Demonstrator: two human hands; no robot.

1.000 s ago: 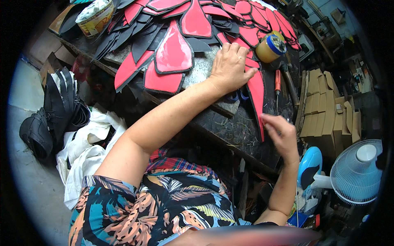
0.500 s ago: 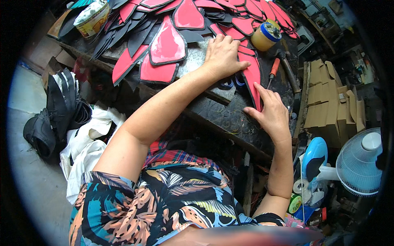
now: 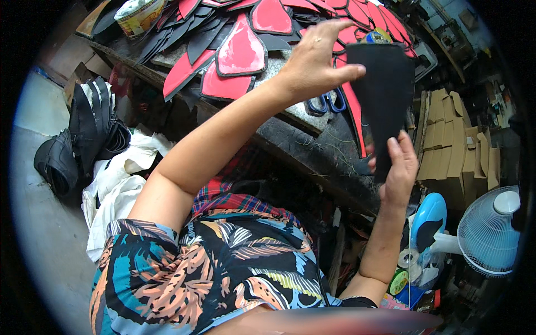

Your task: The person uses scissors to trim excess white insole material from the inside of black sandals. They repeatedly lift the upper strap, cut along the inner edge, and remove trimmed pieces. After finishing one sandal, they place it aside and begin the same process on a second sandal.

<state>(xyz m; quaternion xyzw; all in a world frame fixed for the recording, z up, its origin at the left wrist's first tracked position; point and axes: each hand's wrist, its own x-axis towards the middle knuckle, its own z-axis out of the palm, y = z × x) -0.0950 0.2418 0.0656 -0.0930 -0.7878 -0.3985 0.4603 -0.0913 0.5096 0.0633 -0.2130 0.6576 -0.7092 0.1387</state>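
My right hand [image 3: 399, 176] pinches the narrow lower end of a black panel [image 3: 379, 86], raised above the table's right side with its wide end up. Fingers apart, my left hand [image 3: 315, 64] hovers by the panel's upper left edge, thumb close to it; whether they touch I cannot tell. Partly behind the panel lies a long pink piece [image 3: 353, 120] with a dark edge. Blue-handled scissors [image 3: 326, 104] rest below my left hand. Pink teardrop pieces with black borders [image 3: 240, 53] overlap on the table to the left.
Behind the pink pieces spread stacked black panels [image 3: 184, 36]. A patterned tub [image 3: 139, 18] stands at the far left of the dark table [image 3: 307, 148]. The raised panel mostly hides a jar [image 3: 377, 37]. Cardboard boxes [image 3: 444, 151] and a fan [image 3: 488, 231] are at the right.
Both hands have come up off the table. My right hand now holds the black panel upright, and my left hand has opened its fingers. The scissors show more fully.
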